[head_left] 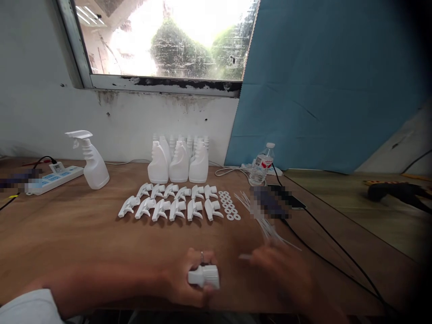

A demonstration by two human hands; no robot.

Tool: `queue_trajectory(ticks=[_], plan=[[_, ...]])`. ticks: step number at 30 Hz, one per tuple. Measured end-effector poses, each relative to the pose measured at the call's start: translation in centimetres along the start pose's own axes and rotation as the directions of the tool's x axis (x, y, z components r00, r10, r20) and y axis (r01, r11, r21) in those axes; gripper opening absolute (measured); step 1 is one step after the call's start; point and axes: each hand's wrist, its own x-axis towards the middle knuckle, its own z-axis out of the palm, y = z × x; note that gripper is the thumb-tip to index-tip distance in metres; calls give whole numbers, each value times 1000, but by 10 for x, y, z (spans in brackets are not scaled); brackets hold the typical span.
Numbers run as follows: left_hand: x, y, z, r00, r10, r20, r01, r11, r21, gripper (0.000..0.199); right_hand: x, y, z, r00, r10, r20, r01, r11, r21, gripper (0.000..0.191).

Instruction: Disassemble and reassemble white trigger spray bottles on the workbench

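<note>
Near the front edge of the table, my left hand (194, 279) is closed around a white spray trigger head (204, 275), its ribbed collar facing right. My right hand (280, 265) is smeared by motion, with a small white piece (245, 257) sticking out from its pinched fingers; its exact kind is blurred. Just beyond that hand lies a loose bunch of thin white tubes (281, 238). Two rows of white trigger heads (177, 209) lie in front of several white bottles without tops (178, 166). Small white washers (230, 217) sit right of the trigger heads.
A complete spray bottle (94, 164) stands at left beside a power strip (57, 179). At the right are a clear water bottle (260, 167), a dark phone-like device (290, 198) and black cables (324, 249). Behind the table rise a wall, window and blue cloth (303, 90).
</note>
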Motion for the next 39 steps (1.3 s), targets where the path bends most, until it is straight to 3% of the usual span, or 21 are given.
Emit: queue_trajectory(ticks=[1,3,5,7,9,11,13,16,18,21,23,24,27,31,35,39], plan=[[-1,-3,-3,1000,1,-6,-2,998,-67,24,-6,12,-5,995,92,-43,-93,995,-29,23],[1,-9,-7,1000,-13,6,15,957,-290,31,-13,34,-15,954,300,14,-300,954,0,15],[7,-16,-7,999,-22,38,39,846,-531,38,-13,48,-17,911,326,252,-364,924,120,11],[15,-19,-7,998,-29,57,61,726,-685,34,-8,57,-12,839,308,448,-425,885,188,21],[21,-19,-8,994,-94,46,97,661,-744,28,-6,62,-3,772,321,549,-483,857,179,31],[22,-17,-12,980,-193,40,152,610,-778,30,-6,65,5,739,359,570,-520,842,144,35],[22,-15,-17,967,-252,38,177,555,-813,35,-7,67,10,752,423,507,-544,831,113,32],[21,-15,-22,962,-271,28,160,481,-862,33,-6,60,10,796,530,292,-585,798,144,37],[21,-17,-23,955,-295,11,154,467,-870,32,2,46,10,768,605,210,-641,726,250,52],[22,-19,-22,946,-321,-28,140,490,-861,36,23,16,9,721,626,298,-676,539,503,72],[21,-19,-21,941,-336,-36,150,512,-846,37,40,-4,10,760,540,361,-623,447,642,71],[21,-19,-21,936,-349,-39,161,525,-836,37,47,-12,10,782,505,365,-594,428,681,61],[21,-19,-20,906,-413,-92,181,574,-798,37,62,-28,11,806,463,370,-575,459,678,28],[21,-15,-19,860,-485,-160,213,625,-751,37,62,-34,13,808,460,367,-586,565,581,9],[22,-10,-17,857,-481,-188,219,668,-712,37,55,-37,16,803,467,370,-596,609,523,8],[21,-7,-15,854,-475,-212,217,695,-686,39,51,-42,21,846,451,283,-531,674,513,6]])
